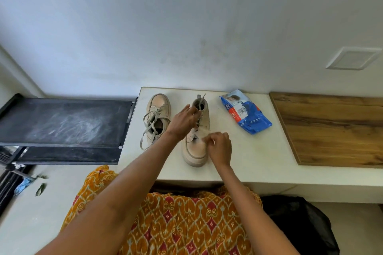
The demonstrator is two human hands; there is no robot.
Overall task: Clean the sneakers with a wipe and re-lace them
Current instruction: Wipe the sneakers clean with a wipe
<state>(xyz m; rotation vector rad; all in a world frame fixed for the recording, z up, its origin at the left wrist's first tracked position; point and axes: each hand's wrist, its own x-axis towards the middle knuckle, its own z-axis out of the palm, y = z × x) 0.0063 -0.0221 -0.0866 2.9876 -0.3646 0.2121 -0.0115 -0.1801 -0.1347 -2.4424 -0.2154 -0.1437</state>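
Two beige sneakers stand on a white counter (pixel 248 151). The left sneaker (pixel 158 114) is laced, with its loose lace ends trailing toward me. The right sneaker (pixel 196 147) points its toe at me. My left hand (pixel 183 121) grips its upper side near the eyelets and collar. My right hand (pixel 220 148) rests against the toe with fingers pinched on what looks like the lace end; the lace itself is blurred. A lace piece sticks out of the collar at the far end. A blue wipes pack (pixel 245 112) lies to the right of the shoes.
A wooden board (pixel 331 128) covers the counter's right part. A black rack (pixel 62 122) stands to the left, lower than the counter. A dark bag (pixel 300 219) sits on the floor at the right. My orange patterned clothing fills the foreground.
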